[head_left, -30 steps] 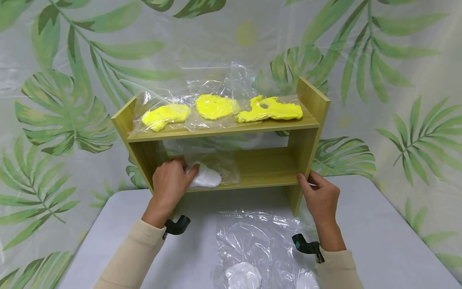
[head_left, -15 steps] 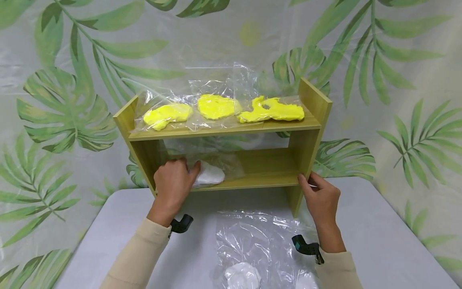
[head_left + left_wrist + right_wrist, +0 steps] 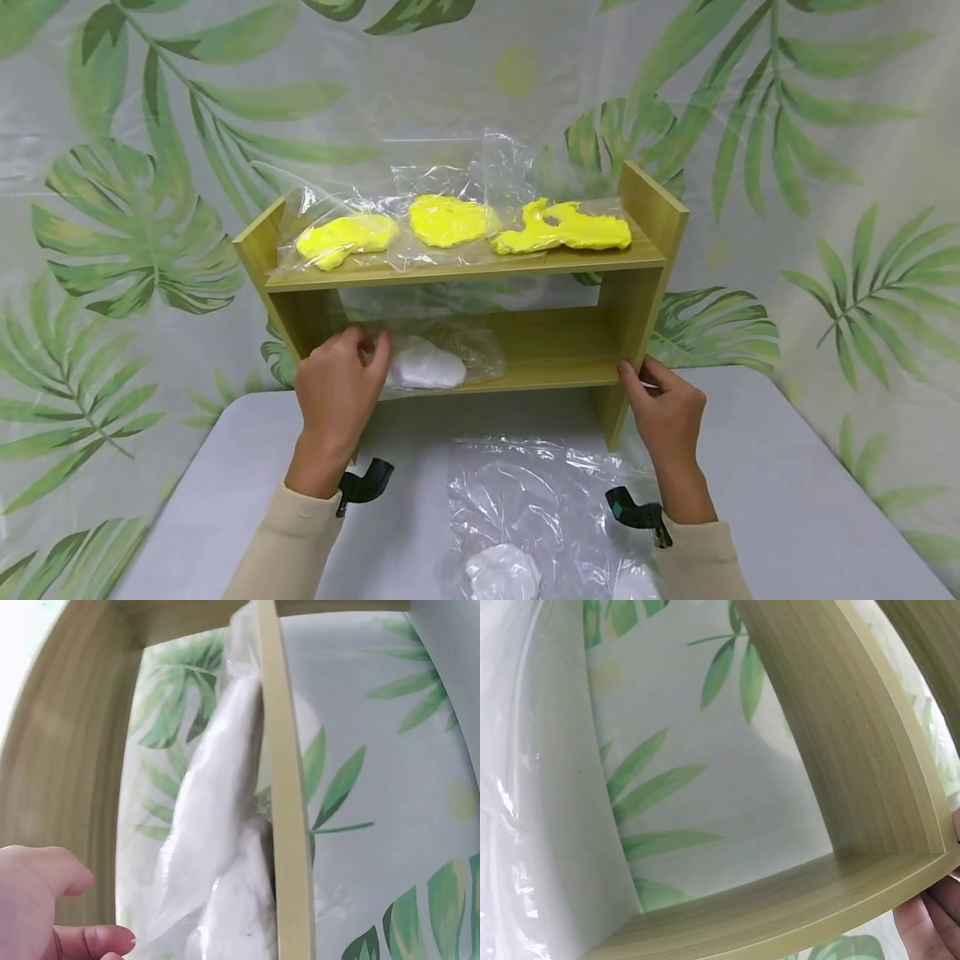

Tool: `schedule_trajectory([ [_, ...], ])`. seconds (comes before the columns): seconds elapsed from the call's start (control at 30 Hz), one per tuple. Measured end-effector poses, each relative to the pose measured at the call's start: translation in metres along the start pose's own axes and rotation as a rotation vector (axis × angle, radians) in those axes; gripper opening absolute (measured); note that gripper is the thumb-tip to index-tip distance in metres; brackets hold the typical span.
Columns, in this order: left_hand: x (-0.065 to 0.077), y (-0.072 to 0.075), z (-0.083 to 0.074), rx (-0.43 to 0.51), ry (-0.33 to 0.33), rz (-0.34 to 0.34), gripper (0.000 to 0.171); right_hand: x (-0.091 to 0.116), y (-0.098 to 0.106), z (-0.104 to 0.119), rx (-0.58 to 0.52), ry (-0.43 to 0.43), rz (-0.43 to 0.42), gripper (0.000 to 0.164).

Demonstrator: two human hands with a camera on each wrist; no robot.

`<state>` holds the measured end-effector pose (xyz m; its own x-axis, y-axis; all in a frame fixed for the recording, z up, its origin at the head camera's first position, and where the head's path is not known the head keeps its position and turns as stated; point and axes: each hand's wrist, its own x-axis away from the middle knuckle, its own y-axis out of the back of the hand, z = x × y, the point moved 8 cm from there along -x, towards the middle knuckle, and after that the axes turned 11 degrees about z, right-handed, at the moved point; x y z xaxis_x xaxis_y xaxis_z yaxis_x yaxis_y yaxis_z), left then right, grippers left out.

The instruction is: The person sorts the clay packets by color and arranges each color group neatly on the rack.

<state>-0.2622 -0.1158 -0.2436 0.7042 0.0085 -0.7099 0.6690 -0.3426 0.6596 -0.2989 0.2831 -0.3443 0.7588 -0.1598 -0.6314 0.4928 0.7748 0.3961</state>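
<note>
This looks like an improvised indoor recording corner rather than a furnished working room. A pale, round-cornered table [image 3: 780,467] stands before creased, slightly glossy leaf-print sheeting [image 3: 225,125], which hangs as a backdrop behind it and to both sides. A small two-tier wood-grain shelf unit [image 3: 558,343] stands on the table, and black camera mounts [image 3: 367,482] sit by the cuffs of the beige sleeves [image 3: 281,546]. Whether the building is a home or a studio cannot be told.

The shelf [image 3: 570,337] is yellowish brown with wood grain. Its upper lumps [image 3: 450,222] are bright yellow, its lower lump [image 3: 429,367] white; the near lumps [image 3: 504,573] on the pale grey counter [image 3: 787,483] are white. Green leaves [image 3: 270,105] and yellow dots [image 3: 517,71] pattern the greyish far backdrop [image 3: 892,150]. Both sleeves [image 3: 288,546] are beige.
</note>
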Motion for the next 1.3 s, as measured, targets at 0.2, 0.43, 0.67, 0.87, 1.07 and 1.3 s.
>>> schedule_trajectory([
  [0.2,0.015,0.009,-0.001,0.039,-0.004,0.013,0.031,-0.001,0.000,0.001,-0.009,0.015,-0.006,0.026],
  [0.43,0.039,0.018,-0.005,0.070,-0.014,0.019,0.025,-0.001,0.000,0.000,-0.012,0.014,-0.006,0.025],
  [0.67,0.063,0.014,-0.004,0.105,0.012,0.047,0.022,-0.002,0.000,-0.002,-0.022,0.002,-0.008,0.026],
  [0.87,0.082,0.001,0.002,0.129,0.059,0.117,0.021,-0.001,-0.001,-0.001,-0.014,-0.012,-0.003,0.027],
  [1.07,0.097,-0.018,0.013,0.270,0.173,0.275,0.020,-0.001,0.000,-0.001,-0.020,-0.002,-0.008,0.026],
  [1.3,0.121,-0.047,0.028,0.520,0.419,0.534,0.020,0.000,-0.001,0.000,-0.030,0.003,-0.013,0.025],
])
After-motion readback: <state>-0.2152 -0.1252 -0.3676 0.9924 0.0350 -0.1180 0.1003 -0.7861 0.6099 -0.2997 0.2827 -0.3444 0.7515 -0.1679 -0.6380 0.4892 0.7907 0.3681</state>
